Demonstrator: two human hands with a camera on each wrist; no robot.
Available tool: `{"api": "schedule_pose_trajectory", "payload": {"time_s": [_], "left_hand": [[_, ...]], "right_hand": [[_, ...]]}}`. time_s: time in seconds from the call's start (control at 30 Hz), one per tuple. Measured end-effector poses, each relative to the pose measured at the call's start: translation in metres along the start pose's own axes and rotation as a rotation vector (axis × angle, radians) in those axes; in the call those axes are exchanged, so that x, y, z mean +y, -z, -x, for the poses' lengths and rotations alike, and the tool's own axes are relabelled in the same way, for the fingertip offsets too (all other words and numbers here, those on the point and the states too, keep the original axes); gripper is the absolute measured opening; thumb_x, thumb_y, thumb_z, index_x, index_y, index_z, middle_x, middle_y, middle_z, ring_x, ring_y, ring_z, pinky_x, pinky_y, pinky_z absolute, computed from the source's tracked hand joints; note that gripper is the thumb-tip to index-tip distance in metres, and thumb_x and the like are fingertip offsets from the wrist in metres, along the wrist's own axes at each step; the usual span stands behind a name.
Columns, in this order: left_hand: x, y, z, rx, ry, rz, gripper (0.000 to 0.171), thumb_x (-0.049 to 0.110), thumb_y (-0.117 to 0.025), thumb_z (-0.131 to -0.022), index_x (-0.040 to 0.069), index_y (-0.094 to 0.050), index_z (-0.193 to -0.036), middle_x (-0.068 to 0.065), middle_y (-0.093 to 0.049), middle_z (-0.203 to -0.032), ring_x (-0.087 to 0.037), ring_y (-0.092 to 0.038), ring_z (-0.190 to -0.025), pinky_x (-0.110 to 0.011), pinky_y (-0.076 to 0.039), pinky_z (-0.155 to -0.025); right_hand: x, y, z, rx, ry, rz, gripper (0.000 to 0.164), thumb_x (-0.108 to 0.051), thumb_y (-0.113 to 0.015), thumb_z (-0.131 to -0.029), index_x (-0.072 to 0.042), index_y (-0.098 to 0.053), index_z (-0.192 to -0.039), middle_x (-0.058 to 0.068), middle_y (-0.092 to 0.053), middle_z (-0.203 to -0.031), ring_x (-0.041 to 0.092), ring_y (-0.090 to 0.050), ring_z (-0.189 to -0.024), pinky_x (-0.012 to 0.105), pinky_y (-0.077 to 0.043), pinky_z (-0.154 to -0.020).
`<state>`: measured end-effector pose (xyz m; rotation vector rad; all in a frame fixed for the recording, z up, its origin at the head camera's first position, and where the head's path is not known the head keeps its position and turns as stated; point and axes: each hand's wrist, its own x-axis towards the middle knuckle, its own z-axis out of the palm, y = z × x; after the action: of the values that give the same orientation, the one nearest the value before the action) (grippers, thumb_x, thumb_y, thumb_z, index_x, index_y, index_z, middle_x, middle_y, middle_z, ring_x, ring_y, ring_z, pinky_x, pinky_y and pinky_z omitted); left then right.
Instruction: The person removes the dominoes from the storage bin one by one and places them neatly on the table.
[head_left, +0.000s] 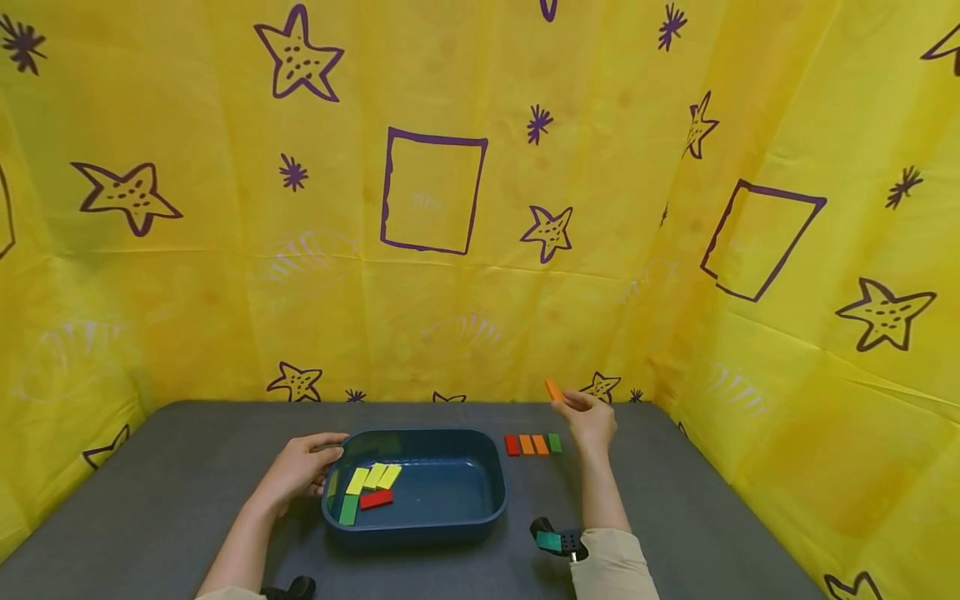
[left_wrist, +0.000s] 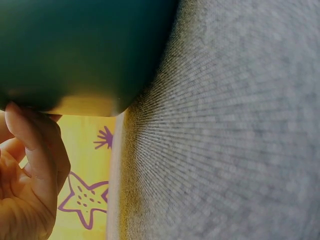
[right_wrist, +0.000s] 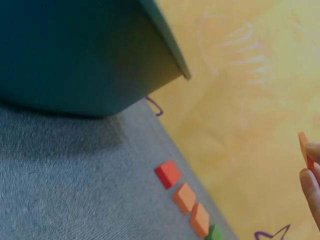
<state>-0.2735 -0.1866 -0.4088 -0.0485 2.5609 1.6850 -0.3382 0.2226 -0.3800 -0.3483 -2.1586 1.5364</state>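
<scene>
My left hand (head_left: 296, 468) grips the left rim of a dark blue rectangular tub (head_left: 420, 527), its curled fingers against the wall in the left wrist view. Inside, at the tub's left end, lie three yellow blocks (head_left: 376, 476), a green block (head_left: 348, 509) and a red block (head_left: 377, 499). Raised above the far right of the table, my right hand (head_left: 591, 422) pinches a thin orange block (head_left: 553, 390) between thumb and fingers. Below it a row of flat blocks lies on the table: one red (head_left: 512, 445), two orange (head_left: 534, 445) and one green (head_left: 554, 442).
A dark grey table (head_left: 697, 517) carries the tub and the row, which lies just right of the tub. Yellow cloth (head_left: 465, 325) with purple drawings hangs behind the table and along both sides. A black wrist mount (head_left: 558, 540) sits by the right sleeve.
</scene>
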Motion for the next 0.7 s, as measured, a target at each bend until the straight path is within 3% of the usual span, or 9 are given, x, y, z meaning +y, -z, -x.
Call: {"api": "schedule_pose_trajectory", "payload": {"time_s": [0.23, 0.43, 0.7], "left_hand": [[-0.001, 0.000, -0.001, 0.004, 0.002, -0.004, 0.044, 0.016, -0.050, -0.100, -0.002, -0.050, -0.140, -0.009, -0.065, -0.089, -0.014, -0.054, -0.058, -0.027, -0.051, -0.054], [-0.001, -0.001, -0.001, 0.007, 0.002, -0.006, 0.044, 0.016, -0.050, -0.100, -0.002, -0.050, -0.140, -0.009, -0.065, -0.089, -0.014, -0.054, -0.058, -0.027, -0.051, -0.053], [-0.002, 0.000, -0.001, 0.005, -0.004, -0.010, 0.044, 0.015, -0.050, -0.100, -0.002, -0.050, -0.140, -0.009, -0.065, -0.088, -0.014, -0.053, -0.058, -0.026, -0.050, -0.053]], "right_hand": [[0.015, 0.001, -0.004, 0.030, -0.049, 0.018, 0.036, -0.016, -0.081, -0.081, -0.003, -0.073, -0.114, 0.016, -0.074, -0.111, 0.034, -0.067, -0.106, 0.042, -0.055, -0.091], [0.029, 0.004, -0.007, 0.056, -0.093, 0.016, 0.034, -0.016, -0.082, -0.080, -0.003, -0.074, -0.111, 0.017, -0.074, -0.110, 0.031, -0.070, -0.099, 0.031, -0.058, -0.077], [0.040, 0.006, -0.007, 0.063, -0.110, 0.078, 0.033, -0.016, -0.080, -0.081, 0.000, -0.074, -0.110, 0.019, -0.074, -0.108, 0.035, -0.069, -0.100, 0.034, -0.058, -0.077]]}}
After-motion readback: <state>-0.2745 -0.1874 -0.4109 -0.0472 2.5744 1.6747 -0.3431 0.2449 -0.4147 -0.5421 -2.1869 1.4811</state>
